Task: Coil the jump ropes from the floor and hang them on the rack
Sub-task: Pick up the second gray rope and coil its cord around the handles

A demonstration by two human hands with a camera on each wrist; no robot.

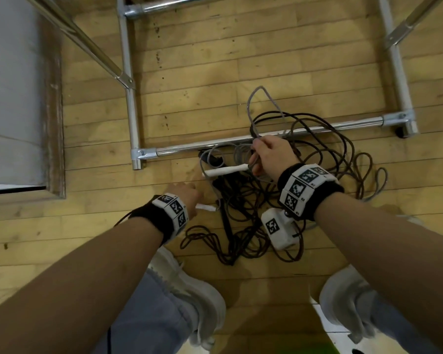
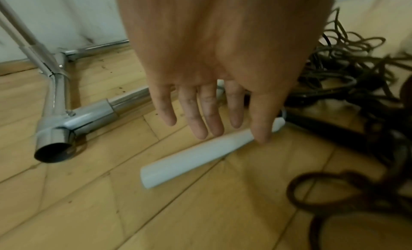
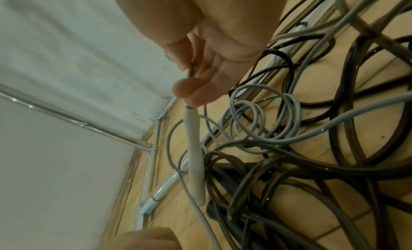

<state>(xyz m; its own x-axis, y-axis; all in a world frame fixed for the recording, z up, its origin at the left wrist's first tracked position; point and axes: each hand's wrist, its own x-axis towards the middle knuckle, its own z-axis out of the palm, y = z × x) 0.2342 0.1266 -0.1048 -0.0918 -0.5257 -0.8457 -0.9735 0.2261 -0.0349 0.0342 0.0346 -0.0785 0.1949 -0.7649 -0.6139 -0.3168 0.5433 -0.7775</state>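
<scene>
Right hand (image 1: 269,154) pinches the grey rope (image 1: 264,103) above the floor tangle; left hand (image 1: 187,198), fingers straight, reaches its white handle (image 2: 200,155): lift slowly, freeing loops from the dark ropes (image 1: 325,154).

Tangled jump ropes (image 1: 287,190) lie on floor (image 1: 92,251) before rack (image 1: 241,143)

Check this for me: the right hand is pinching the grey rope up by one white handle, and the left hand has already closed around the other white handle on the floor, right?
Not quite. The left hand has not closed: its fingers hang straight above the other white handle, as the left wrist view shows. The right hand does pinch the grey rope by the top of one white handle.
</scene>
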